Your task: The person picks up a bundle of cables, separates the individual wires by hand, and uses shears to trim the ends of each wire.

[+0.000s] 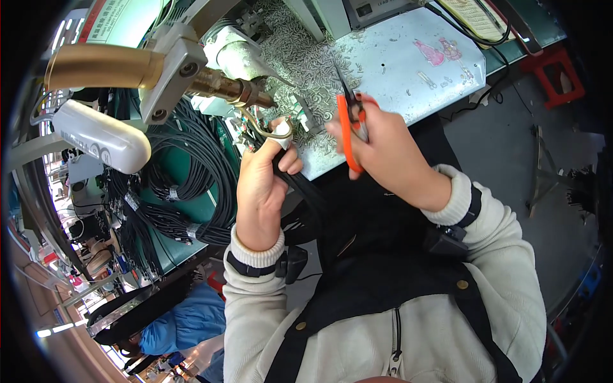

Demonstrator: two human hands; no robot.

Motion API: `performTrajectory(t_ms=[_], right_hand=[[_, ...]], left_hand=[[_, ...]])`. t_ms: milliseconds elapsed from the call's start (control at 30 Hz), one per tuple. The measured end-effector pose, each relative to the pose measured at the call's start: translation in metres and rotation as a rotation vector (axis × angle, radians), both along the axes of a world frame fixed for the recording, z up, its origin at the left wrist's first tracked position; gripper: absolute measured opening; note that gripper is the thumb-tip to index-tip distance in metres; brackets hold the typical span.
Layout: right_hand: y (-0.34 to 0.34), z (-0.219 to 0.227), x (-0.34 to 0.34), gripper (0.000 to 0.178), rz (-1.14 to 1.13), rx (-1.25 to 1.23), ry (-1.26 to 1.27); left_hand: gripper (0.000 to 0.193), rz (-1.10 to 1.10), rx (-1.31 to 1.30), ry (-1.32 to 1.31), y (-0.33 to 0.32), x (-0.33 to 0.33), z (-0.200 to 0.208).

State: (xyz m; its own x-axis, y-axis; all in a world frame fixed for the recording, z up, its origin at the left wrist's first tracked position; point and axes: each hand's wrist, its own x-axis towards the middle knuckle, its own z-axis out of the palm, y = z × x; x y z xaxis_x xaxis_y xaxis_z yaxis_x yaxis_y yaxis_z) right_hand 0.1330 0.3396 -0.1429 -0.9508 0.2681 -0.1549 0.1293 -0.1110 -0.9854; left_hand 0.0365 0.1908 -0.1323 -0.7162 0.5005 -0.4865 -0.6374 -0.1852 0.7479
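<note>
My left hand (267,172) is closed around several black cables (303,191), which hang down toward my lap. White wrapping covers one of its fingertips. Thin coloured wire ends and small connectors (248,131) show just left of that hand, under a bent brass tube (258,127). My right hand (386,143) grips orange-handled pliers (348,131); their slim dark jaws point away from me over the bench, touching nothing that I can see. Small metal bits (287,48) lie heaped beyond both hands.
A brass nozzle fixture (220,86) and a white cylinder (102,137) jut in from the left. Coiled black cables (217,172) lie on the green bench. A pale sheet (408,70) covers the right side. A red stool (555,76) stands beyond; a person in blue (182,322) is at lower left.
</note>
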Motion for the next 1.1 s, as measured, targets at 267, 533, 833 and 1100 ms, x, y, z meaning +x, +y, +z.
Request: performTrajectory(t_ms=[267, 533, 833, 1100], right_hand=[[0.007, -0.002, -0.047, 0.019, 0.084, 0.012, -0.018], [0.005, -0.002, -0.049, 0.018, 0.092, -0.001, -0.004], [0.003, -0.004, -0.048, 0.016, 0.076, -0.006, 0.018], [0.002, 0.002, -0.041, 0.020, 0.074, -0.062, 0.004]], left_hand=[[0.014, -0.074, 0.035, 0.010, 0.001, -0.016, -0.003], [0.020, -0.106, 0.022, 0.066, -0.001, -0.019, -0.004], [0.024, -0.052, 0.002, 0.165, 0.002, -0.011, -0.002], [0.014, -0.070, -0.077, 0.257, 0.001, -0.002, 0.004]])
